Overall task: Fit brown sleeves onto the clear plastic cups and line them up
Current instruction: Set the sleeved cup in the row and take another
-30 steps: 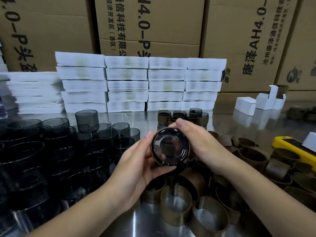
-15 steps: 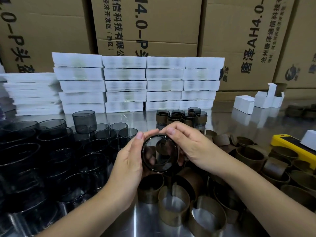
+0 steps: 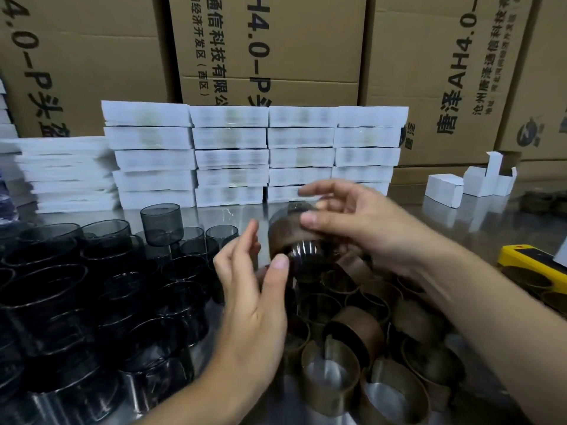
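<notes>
Cup (image 3: 293, 240) in grip of right hand (image 3: 365, 228), left hand (image 3: 254, 292) alongside

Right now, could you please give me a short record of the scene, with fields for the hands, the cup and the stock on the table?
Cup: in the air over the table, brown sleeve round it, blurred
Right hand: grips the cup, thumb on the sleeve
Left hand: fingers straight, beside the cup; touch unclear
Bare cups: massed on the left of the table
Loose sleeves: heaped below and right of the hands
Behind: white boxes stacked, cartons behind them
</notes>
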Available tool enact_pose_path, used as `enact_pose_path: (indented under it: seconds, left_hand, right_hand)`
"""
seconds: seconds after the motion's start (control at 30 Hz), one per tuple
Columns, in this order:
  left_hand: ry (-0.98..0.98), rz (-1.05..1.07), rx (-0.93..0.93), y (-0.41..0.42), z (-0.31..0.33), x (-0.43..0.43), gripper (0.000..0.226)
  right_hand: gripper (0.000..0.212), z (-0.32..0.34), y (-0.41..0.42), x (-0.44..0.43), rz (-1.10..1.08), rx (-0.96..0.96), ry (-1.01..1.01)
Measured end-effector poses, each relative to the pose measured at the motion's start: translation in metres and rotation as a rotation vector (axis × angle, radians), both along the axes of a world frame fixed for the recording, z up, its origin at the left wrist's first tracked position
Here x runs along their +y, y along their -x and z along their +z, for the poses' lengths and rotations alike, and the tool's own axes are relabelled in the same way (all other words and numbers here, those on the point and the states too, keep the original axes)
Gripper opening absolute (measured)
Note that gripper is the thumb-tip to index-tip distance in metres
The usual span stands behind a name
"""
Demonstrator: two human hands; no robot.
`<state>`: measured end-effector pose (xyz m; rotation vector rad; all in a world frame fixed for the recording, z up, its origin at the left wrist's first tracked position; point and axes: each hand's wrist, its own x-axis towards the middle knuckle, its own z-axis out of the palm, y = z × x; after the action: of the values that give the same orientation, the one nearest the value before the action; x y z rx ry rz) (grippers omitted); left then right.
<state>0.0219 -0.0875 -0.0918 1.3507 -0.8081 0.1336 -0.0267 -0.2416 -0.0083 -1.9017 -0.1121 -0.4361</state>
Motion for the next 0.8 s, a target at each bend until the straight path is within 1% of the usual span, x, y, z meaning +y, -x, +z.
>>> enact_pose_path:
  seconds: [0.03, 0.07, 0.13, 0.17, 0.2, 0.23, 0.27, 0.37, 0.47, 0.57, 0.67, 0.73, 0.8]
  left_hand:
    - [-0.047, 0.022, -0.067, 0.002, -0.001, 0.001, 0.038]
    - [-0.103, 0.044, -0.191, 0.003, -0.002, 0.002, 0.032]
    - [-0.22, 0.039, -0.531, 0.008, -0.003, 0.003, 0.019]
    - [-0.258, 0.007, -0.694, 0.01, -0.004, 0.004, 0.015]
    - [-0.276, -0.039, -0.814, 0.012, -0.006, 0.005, 0.016]
    - [-0.288, -0.087, -0.882, 0.014, -0.006, 0.007, 0.018]
    - [-0.303, -0.134, -0.907, 0.014, -0.006, 0.008, 0.019]
    - [-0.375, -0.245, -0.881, 0.014, -0.002, 0.013, 0.018]
    - [-0.403, -0.267, -0.879, 0.014, -0.002, 0.014, 0.016]
    - [-0.404, -0.273, -0.876, 0.015, -0.002, 0.014, 0.015]
    - [-0.4, -0.282, -0.874, 0.014, -0.004, 0.013, 0.015]
    - [-0.371, -0.298, -0.848, 0.012, -0.007, 0.011, 0.013]
    - [-0.362, -0.305, -0.828, 0.011, -0.008, 0.01, 0.012]
  right_hand:
    - [0.035, 0.009, -0.01, -0.003, -0.088, -0.032, 0.053]
    - [0.029, 0.015, -0.022, -0.008, -0.187, -0.063, 0.109]
    - [0.02, 0.025, -0.051, -0.017, -0.328, -0.076, 0.199]
    - [0.019, 0.026, -0.066, -0.022, -0.354, -0.046, 0.223]
    - [0.021, 0.024, -0.08, -0.027, -0.356, 0.004, 0.243]
    - [0.024, 0.021, -0.093, -0.032, -0.349, 0.066, 0.27]
    - [0.027, 0.016, -0.105, -0.036, -0.342, 0.136, 0.306]
    - [0.032, -0.003, -0.131, -0.043, -0.35, 0.321, 0.453]
    - [0.03, -0.019, -0.143, -0.04, -0.344, 0.434, 0.484]
    - [0.023, -0.028, -0.145, -0.038, -0.375, 0.477, 0.577]
    - [0.039, -0.034, -0.143, -0.038, -0.393, 0.49, 0.677]
    - [0.041, -0.031, -0.139, -0.035, -0.384, 0.476, 0.718]
    - [0.042, -0.022, -0.131, -0.024, -0.34, 0.419, 0.695]
